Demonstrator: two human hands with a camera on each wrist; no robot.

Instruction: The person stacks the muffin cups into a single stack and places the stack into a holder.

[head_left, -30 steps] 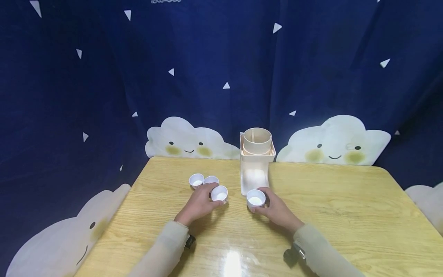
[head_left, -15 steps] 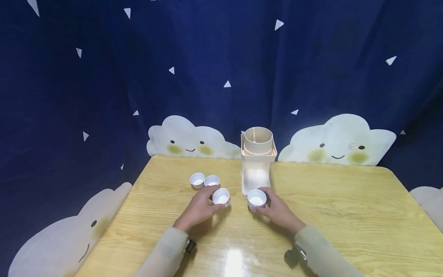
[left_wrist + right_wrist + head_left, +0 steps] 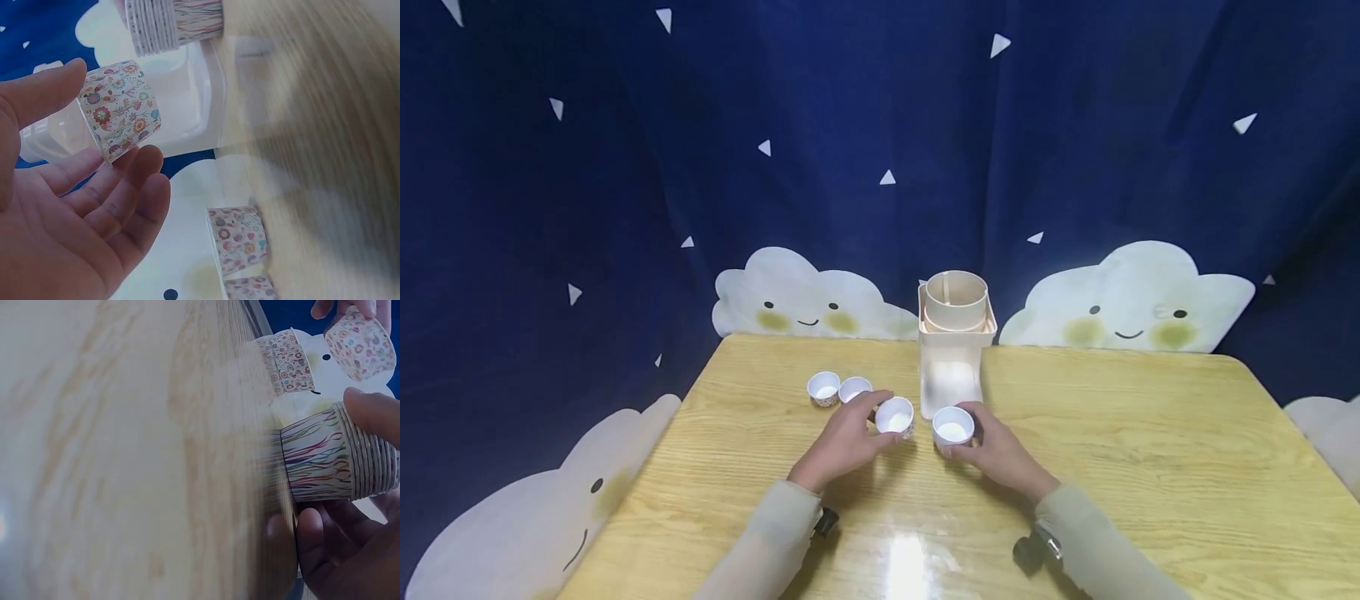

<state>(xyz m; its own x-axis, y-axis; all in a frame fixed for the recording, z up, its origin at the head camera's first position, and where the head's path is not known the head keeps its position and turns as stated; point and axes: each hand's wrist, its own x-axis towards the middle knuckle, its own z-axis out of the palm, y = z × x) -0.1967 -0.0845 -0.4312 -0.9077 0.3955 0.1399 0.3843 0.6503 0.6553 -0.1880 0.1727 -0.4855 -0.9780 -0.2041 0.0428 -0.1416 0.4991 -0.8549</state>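
In the head view my left hand (image 3: 847, 439) pinches a small white-lined paper baking cup (image 3: 895, 416) between thumb and fingers. The left wrist view shows a floral print on this baking cup (image 3: 120, 111), which is tilted and held above the table. My right hand (image 3: 1002, 452) grips a stack of nested paper cups (image 3: 953, 427), just right of the left hand's cup. Wavy coloured stripes mark the lowest cup of the stack (image 3: 319, 456), with several rims layered above it. Two more floral baking cups (image 3: 823, 389) (image 3: 855, 387) stand beyond the left hand, side by side.
A beige plastic holder (image 3: 956, 350) with a round tube on top stands at the back of the wooden table (image 3: 1120, 450), just beyond the stack. Behind the table hangs a dark blue curtain (image 3: 820, 100) with white clouds and triangles.
My left hand has moved right with its floral baking cup, nearer the stack and away from the two standing cups. The right hand and its stack stay nearly in place.
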